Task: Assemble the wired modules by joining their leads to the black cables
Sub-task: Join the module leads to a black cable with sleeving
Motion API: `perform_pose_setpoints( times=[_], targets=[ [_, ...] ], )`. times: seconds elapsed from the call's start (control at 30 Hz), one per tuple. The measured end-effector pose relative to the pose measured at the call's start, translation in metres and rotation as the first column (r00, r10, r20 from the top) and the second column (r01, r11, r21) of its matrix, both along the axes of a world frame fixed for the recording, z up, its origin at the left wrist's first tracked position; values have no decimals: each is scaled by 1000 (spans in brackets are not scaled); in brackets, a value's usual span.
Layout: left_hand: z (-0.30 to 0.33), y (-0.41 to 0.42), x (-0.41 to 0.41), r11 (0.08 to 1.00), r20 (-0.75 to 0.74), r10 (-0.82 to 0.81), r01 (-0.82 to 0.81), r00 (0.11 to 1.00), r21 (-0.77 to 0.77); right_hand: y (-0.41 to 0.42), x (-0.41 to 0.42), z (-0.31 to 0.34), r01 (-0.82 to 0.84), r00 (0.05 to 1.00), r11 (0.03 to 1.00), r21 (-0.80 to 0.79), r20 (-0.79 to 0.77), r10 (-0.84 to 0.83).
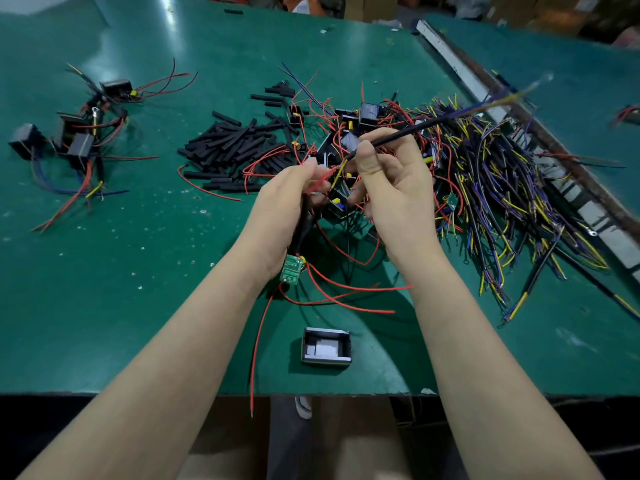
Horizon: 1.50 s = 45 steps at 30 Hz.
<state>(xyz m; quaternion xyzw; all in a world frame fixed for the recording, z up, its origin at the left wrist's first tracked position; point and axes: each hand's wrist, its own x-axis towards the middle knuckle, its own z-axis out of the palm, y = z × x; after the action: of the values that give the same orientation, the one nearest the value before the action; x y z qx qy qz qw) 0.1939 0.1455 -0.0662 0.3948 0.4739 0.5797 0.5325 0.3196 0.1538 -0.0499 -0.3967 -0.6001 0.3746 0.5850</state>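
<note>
My left hand (287, 199) pinches the red leads of a module whose green circuit board (291, 269) hangs below my wrist, with long red wires (346, 289) trailing over the table. My right hand (391, 188) grips a black cable (408, 131) that slants up to the right; its yellow lead (337, 174) meets the red leads between my fingertips. Both hands are raised above the green table (138, 271).
A black module housing (325, 347) lies near the front edge. Black sleeve pieces (235, 147) are heaped at centre, loose modules (360, 116) behind my hands, cables with yellow and purple leads (502, 188) at right, and finished modules (79, 133) at left. A metal rail (460, 71) runs along the right side.
</note>
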Motion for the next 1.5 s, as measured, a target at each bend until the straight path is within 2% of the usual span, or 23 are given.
perform_pose_setpoints(
  times=[0.13, 0.23, 0.37, 0.63, 0.77, 0.9, 0.97, 1.03, 1.17, 1.3, 1.5],
  targets=[
    [1, -1, -1, 994, -3, -109, 109, 994, -26, 1, 0, 3, -59, 976, 990, -132, -218, 29],
    [0, -3, -4, 989, -48, -135, 137, 990, 46, 4, 3, 6, -90, 929, 970, -227, -371, -1],
    [-3, -7, -5, 978, -79, -163, 171, 984, 116, 7, 10, 8, -129, 887, 948, -290, -461, -20],
    [-2, -10, -5, 971, -234, -126, 168, 964, 170, 11, 17, 7, -79, 920, 951, -299, -388, -45],
    [-1, -9, -5, 969, -245, -146, 189, 958, 160, 12, 19, 7, -20, 939, 961, -274, -335, -76],
    [-3, -9, -7, 969, -300, -171, 216, 938, 122, 11, 20, 9, -89, 907, 954, -287, -418, -41],
    [-4, -9, -8, 965, -329, -159, 217, 931, 149, 10, 19, 9, -125, 914, 946, -299, -407, -8],
    [-5, -9, -8, 963, -341, -129, 200, 931, 183, 10, 18, 6, -126, 939, 942, -311, -345, 12],
    [-6, -7, -11, 956, -349, -84, 174, 933, 235, 13, 20, 0, -5, 985, 960, -281, -169, -44],
    [-6, -6, -13, 958, -352, -43, 139, 935, 252, 15, 23, -2, -33, 989, 944, -329, -149, -17],
    [-8, -4, -14, 959, -407, 22, 96, 913, 267, 13, 24, -1, -9, 998, 989, -150, 58, 18]
  ],
)
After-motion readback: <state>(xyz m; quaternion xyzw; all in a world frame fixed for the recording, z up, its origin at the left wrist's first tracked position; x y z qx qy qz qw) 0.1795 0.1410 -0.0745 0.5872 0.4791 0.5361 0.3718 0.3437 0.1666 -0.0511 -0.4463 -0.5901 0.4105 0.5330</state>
